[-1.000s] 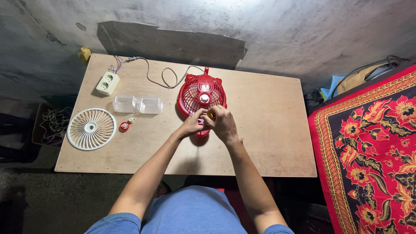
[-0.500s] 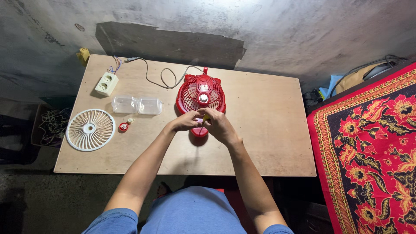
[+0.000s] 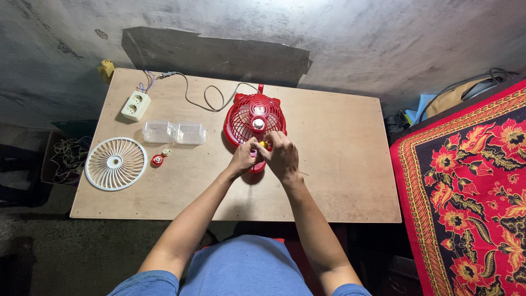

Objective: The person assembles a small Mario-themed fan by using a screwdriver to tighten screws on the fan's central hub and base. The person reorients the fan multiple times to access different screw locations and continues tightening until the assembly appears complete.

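Both forearms reach up to frame centre, bare. Left hand point(image 3: 243, 159) and right hand point(image 3: 282, 155) side by side, fingers curled inward, fingertips nearly meeting.

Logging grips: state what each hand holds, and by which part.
Both hands, left and right, grip the red fan at its lower edge; a small yellow item shows between them, holder unclear.

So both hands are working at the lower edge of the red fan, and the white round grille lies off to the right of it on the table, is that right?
Not quite. In the head view the white round grille lies to the left of the red fan, near the table's left edge. The rest holds: the left hand and right hand both meet at the fan's lower edge.
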